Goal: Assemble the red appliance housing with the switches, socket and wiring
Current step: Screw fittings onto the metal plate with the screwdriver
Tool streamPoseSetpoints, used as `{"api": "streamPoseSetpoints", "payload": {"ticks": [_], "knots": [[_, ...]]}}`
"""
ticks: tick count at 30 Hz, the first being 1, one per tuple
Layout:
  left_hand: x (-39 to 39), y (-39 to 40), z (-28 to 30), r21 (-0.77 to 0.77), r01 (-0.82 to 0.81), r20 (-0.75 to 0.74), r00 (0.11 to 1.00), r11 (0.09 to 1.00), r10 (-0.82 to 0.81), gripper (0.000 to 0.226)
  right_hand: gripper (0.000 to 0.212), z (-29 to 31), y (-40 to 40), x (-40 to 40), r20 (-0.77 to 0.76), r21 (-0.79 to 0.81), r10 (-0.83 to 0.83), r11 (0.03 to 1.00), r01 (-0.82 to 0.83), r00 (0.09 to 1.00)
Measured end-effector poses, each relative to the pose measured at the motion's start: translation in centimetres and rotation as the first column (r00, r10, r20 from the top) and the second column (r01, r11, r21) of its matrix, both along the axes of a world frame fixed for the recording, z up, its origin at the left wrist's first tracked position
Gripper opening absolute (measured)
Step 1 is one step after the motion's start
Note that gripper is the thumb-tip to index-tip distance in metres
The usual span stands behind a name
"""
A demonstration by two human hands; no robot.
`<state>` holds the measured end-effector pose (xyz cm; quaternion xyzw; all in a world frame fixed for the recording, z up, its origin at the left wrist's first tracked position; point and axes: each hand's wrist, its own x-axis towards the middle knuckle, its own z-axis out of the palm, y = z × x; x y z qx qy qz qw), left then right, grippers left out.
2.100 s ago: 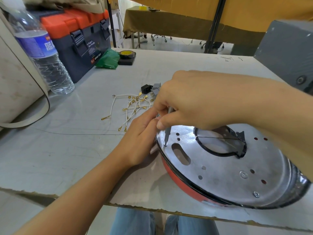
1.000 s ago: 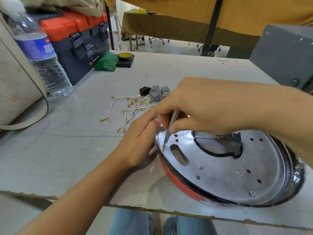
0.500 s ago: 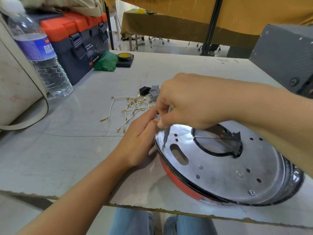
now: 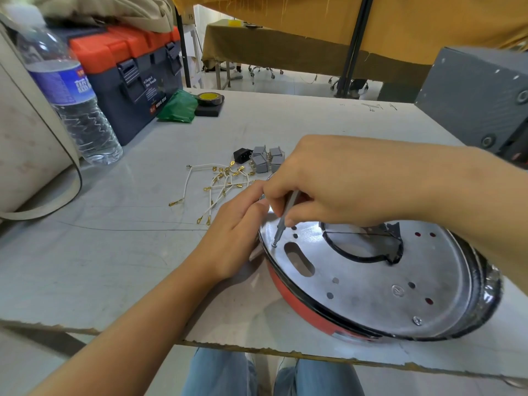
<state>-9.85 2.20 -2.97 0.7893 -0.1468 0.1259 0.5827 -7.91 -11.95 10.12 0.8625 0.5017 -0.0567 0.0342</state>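
The red appliance housing [image 4: 303,305] lies tilted near the table's front edge, its silver metal plate [image 4: 368,284] facing up. My right hand [image 4: 337,184] pinches a thin grey screwdriver [image 4: 284,220] whose tip sits on a screw [image 4: 274,244] at the plate's left rim. My left hand [image 4: 234,232] holds the housing's left edge, fingertips beside the screwdriver. Behind the hands lie white wires with gold terminals [image 4: 217,184], several grey switches [image 4: 264,160] and a black socket [image 4: 242,156].
A water bottle [image 4: 71,95] and an orange-lidded toolbox [image 4: 128,72] stand at the back left, with a green bag [image 4: 177,107] and a tape roll [image 4: 210,100] beside them. A grey box [image 4: 480,98] occupies the back right. The chipped table edge [image 4: 257,348] runs close to me.
My right hand has kept turning the screwdriver on the same screw, its fingers shifting round the shaft. My left hand and the housing have stayed put.
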Motion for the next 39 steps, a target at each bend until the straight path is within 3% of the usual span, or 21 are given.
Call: {"api": "streamPoseSetpoints", "payload": {"ticks": [8, 13, 17, 23, 29, 34, 39], "knots": [[-0.3, -0.1, 0.5, 0.065, -0.012, 0.021, 1.000, 0.998, 0.011, 0.036, 0.014, 0.5, 0.6, -0.3, 0.124, -0.042, 0.018, 0.999, -0.013, 0.992], [-0.5, -0.3, 0.8, 0.054, 0.006, 0.035, 0.999, 0.999, -0.008, 0.036, 0.036, 0.3, 1.4, -0.4, 0.123, -0.020, -0.040, 0.999, 0.043, 0.992], [-0.4, -0.2, 0.6, 0.024, 0.002, 0.015, 1.000, 1.000, -0.002, 0.030, 0.017, 0.0, 1.5, -0.3, 0.054, 0.034, -0.116, 0.993, 0.115, 0.992], [-0.1, 0.1, 0.2, 0.051, -0.023, -0.006, 1.000, 0.998, 0.023, 0.029, 0.021, -0.5, 0.6, -0.1, -0.044, 0.075, -0.165, 0.983, 0.168, 0.985], [-0.2, 0.0, 0.1, 0.031, -0.038, -0.039, 0.998, 0.999, 0.039, 0.030, 0.002, -1.1, -1.7, 0.1, -0.183, 0.211, -0.169, 0.955, 0.207, 0.968], [-0.3, 0.2, 0.1, 0.102, -0.068, -0.057, 0.996, 0.992, 0.074, 0.032, 0.007, -0.5, -3.4, 0.5, -0.378, 0.393, -0.171, 0.860, 0.325, 0.910], [-0.1, 0.3, -0.1, 0.101, -0.075, -0.048, 0.996, 0.992, 0.081, 0.032, 0.006, -0.9, -5.0, 1.5, -0.566, 0.591, -0.098, 0.643, 0.487, 0.818]]}}
